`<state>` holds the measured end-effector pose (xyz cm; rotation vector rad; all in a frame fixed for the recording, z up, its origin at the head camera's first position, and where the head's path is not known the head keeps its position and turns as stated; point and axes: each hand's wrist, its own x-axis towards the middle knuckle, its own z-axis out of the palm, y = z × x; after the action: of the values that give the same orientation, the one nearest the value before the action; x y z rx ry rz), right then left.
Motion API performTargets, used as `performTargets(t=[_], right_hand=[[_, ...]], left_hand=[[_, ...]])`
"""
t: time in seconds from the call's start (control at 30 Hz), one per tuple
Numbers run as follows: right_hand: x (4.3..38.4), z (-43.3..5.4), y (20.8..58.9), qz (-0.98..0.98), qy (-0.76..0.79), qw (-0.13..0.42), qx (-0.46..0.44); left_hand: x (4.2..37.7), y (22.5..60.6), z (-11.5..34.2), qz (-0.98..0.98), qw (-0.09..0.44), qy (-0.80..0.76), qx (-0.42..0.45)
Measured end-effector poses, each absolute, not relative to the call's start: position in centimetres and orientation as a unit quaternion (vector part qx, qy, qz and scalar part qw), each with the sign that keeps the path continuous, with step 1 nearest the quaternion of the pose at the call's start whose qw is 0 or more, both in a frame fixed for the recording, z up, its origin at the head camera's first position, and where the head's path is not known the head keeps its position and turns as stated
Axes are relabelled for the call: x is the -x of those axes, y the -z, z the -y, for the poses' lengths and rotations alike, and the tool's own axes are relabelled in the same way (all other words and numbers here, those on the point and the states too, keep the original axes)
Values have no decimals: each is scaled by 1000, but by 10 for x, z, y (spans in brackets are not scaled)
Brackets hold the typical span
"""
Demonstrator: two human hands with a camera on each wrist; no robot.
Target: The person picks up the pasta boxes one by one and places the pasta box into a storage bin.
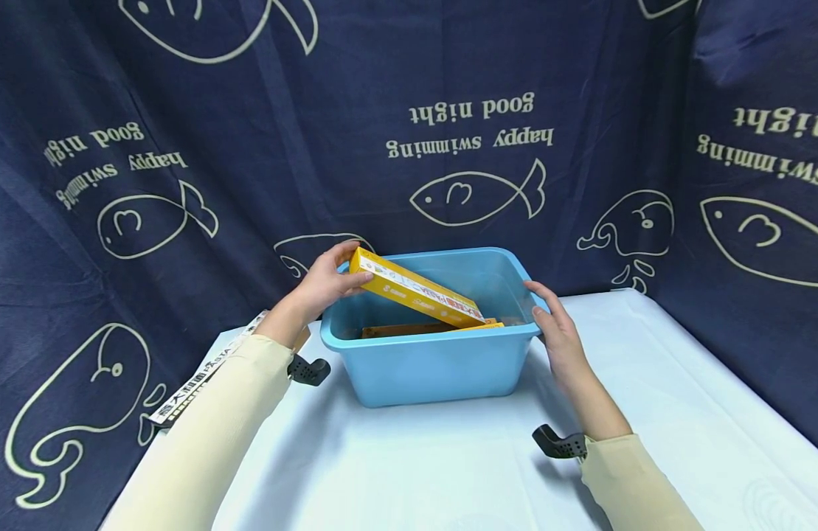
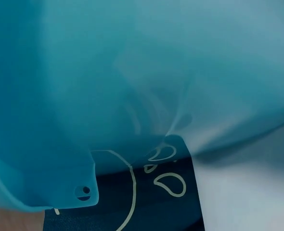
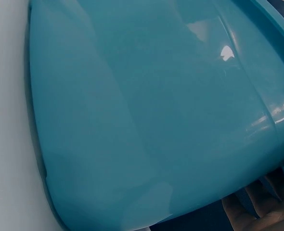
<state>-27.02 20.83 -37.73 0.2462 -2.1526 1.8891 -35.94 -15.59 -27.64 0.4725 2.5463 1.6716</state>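
Note:
My left hand grips the upper left end of a yellow pasta box, thumb on the near face and fingers over the far side. The box slants down to the right into a blue plastic tub, its left end above the rim. Beneath it in the tub lies another yellow box, mostly hidden. My right hand holds the tub's right rim, thumb at the near side. In the right wrist view, fingers curl under the rim. The left wrist view is filled mostly by the tub's wall.
A black-and-white pasta box lies at the table's left edge, partly hidden by my left sleeve. The tub stands on a white-covered table. A dark blue curtain with fish drawings hangs behind and along both sides.

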Motion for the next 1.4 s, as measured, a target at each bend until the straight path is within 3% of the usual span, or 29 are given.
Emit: performTargets(t=[0.3, 1.4], right_hand=[[272, -209, 379, 735, -658, 136, -88], [274, -210, 383, 731, -663, 137, -85]], left_hand=[[363, 278, 160, -858, -1, -492, -148], [370, 294, 159, -909, -23, -396, -125]])
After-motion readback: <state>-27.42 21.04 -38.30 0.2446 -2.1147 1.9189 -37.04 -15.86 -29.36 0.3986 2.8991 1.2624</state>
